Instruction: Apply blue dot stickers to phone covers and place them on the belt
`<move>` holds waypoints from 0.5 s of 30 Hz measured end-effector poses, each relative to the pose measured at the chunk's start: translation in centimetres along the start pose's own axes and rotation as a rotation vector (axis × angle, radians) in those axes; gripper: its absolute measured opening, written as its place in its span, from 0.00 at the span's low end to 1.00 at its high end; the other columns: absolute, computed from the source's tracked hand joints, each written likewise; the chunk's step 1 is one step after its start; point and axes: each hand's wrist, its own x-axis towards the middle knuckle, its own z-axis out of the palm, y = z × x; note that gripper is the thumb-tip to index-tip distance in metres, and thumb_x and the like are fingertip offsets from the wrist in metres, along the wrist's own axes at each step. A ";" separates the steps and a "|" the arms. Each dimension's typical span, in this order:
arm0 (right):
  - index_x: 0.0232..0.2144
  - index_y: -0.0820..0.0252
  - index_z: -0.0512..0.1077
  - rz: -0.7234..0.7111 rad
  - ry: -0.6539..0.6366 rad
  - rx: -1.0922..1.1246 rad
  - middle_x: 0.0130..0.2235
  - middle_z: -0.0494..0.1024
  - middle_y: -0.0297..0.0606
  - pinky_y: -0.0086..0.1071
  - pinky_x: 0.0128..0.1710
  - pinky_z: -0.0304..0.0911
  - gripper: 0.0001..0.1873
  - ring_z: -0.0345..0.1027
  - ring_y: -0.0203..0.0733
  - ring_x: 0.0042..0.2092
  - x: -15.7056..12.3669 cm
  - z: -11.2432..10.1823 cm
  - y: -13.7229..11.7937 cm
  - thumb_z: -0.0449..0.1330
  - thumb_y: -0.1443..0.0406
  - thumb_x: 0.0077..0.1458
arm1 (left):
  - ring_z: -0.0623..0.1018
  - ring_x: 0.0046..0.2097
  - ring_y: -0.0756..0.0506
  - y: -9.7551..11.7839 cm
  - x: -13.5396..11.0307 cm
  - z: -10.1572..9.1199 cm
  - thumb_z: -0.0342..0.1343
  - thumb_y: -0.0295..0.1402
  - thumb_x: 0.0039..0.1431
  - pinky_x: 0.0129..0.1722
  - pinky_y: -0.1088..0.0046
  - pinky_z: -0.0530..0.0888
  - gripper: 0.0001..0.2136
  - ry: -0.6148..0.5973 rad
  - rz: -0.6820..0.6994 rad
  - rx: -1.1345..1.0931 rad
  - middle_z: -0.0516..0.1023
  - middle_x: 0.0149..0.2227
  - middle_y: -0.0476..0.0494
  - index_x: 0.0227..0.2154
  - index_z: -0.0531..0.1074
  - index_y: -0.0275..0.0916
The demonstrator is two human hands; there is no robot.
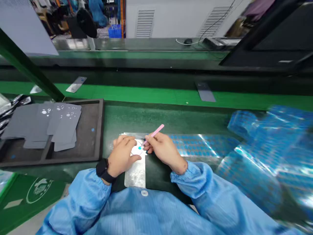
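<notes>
My right hand (163,149) pinches pink tweezers (154,133) whose tip meets a small teal sticker (140,148) on a silvery flat panel (136,173) lying on the green bench. My left hand (123,154), with a black watch on its wrist, presses down on the same panel beside the tweezer tip, its fingers curled over the panel's upper part. Both arms wear light blue sleeves.
A dark foam tray (91,137) at the left holds several grey flat panels (62,125). Shiny blue sticker sheets (256,153) spread across the right. Beyond lies a green conveyor belt (156,94) carrying single panels (76,84). A green post slants at the upper left.
</notes>
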 end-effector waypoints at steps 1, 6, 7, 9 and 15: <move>0.24 0.63 0.70 0.001 0.003 -0.001 0.21 0.75 0.33 0.23 0.18 0.64 0.10 0.68 0.31 0.19 -0.2 0.0 -0.1 0.56 0.68 0.57 | 0.69 0.54 0.35 0.0 -0.1 0.0 0.71 0.33 0.44 0.51 0.53 0.66 0.20 0.003 0.004 -0.001 0.75 0.52 0.39 0.39 0.70 0.38; 0.23 0.63 0.70 -0.012 -0.003 -0.012 0.20 0.75 0.33 0.23 0.18 0.64 0.11 0.68 0.31 0.20 -0.5 0.0 -0.2 0.56 0.67 0.57 | 0.69 0.54 0.35 0.0 -0.3 0.0 0.70 0.33 0.44 0.50 0.54 0.66 0.20 0.015 0.015 -0.010 0.75 0.51 0.39 0.39 0.70 0.39; 0.23 0.63 0.70 -0.016 -0.007 -0.016 0.21 0.75 0.33 0.23 0.19 0.64 0.11 0.68 0.32 0.20 -0.5 0.0 -0.1 0.56 0.67 0.57 | 0.69 0.54 0.35 -0.1 -0.3 0.0 0.70 0.33 0.44 0.50 0.54 0.66 0.20 0.018 0.017 -0.012 0.75 0.51 0.39 0.39 0.70 0.39; 0.23 0.62 0.70 -0.020 -0.010 -0.019 0.21 0.75 0.34 0.23 0.19 0.64 0.11 0.68 0.32 0.20 -0.4 0.0 0.0 0.56 0.67 0.57 | 0.69 0.54 0.35 -0.1 -0.3 0.1 0.71 0.33 0.43 0.50 0.54 0.67 0.20 0.024 0.022 -0.016 0.75 0.51 0.39 0.39 0.70 0.39; 0.23 0.62 0.70 0.005 0.001 -0.022 0.21 0.75 0.34 0.24 0.19 0.64 0.10 0.68 0.32 0.19 -0.5 0.0 -0.3 0.56 0.67 0.56 | 0.69 0.54 0.36 -0.3 -0.3 0.2 0.70 0.33 0.43 0.50 0.55 0.67 0.20 0.043 0.043 -0.014 0.75 0.51 0.39 0.39 0.70 0.39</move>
